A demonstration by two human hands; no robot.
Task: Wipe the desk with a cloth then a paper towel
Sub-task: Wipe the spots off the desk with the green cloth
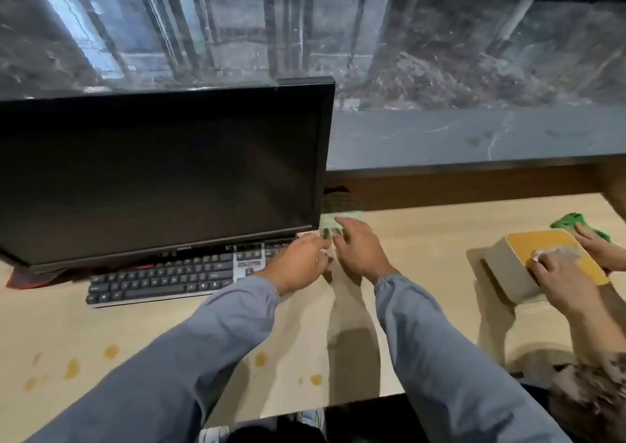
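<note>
Hiding under the right hand, the green cloth looks blurred.

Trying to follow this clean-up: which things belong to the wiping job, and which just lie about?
Job: desk, pale green cloth, left hand, right hand, orange stains.
Lying about: monitor, keyboard, box at right.
</note>
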